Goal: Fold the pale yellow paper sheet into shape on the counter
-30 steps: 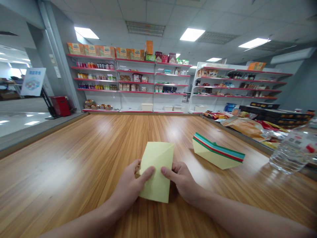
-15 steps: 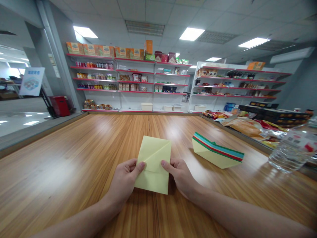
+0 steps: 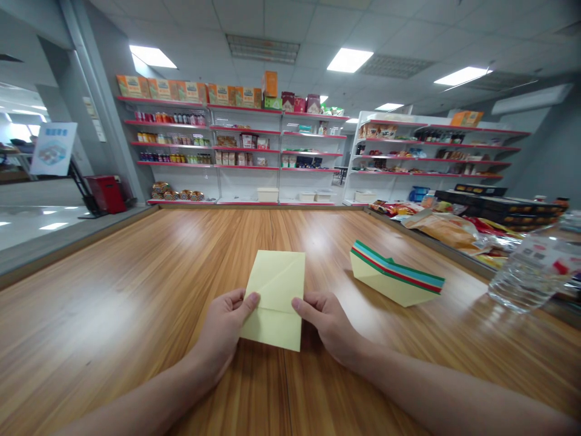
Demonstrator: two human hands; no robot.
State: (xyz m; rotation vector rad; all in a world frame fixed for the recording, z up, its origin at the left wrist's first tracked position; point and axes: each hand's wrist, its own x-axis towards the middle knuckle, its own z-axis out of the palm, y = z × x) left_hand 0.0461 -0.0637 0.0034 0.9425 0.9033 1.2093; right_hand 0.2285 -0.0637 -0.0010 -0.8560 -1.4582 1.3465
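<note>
Pale yellow folded paper (image 3: 275, 284) held over wood-grain tabletop (image 3: 190, 248)

Both hands are clamped on the sheet: the person's left hand (image 3: 226, 324) pinches its left edge, thumb on top and fingers beneath, and the right hand (image 3: 327, 321) grips the opposite edge the same way. It sits between them near the front of the table, a plain matte rectangle with a diagonal crease across the upper part and a straight fold edge running crosswise below. I see no writing on it.

To its right, well apart, a paper boat (image 3: 390, 284) stands on the glossy brown surface, its pale yellow hull topped by green, light blue and red stripes. Beyond that is a clear plastic bottle (image 3: 517, 290), its whitish label carrying a red patch, the print too blurred to read. Crinkled snack packets (image 3: 447, 227) lie near stacked black boxes (image 3: 490, 209).

Over on the left, a display board (image 3: 53, 148) bears blue characters above a blue drawing; I can't make them out. Across the room, orange cartons (image 3: 163, 89) line the top of white shelving (image 3: 245, 180) with red edges, their lettering too small to tell.
</note>
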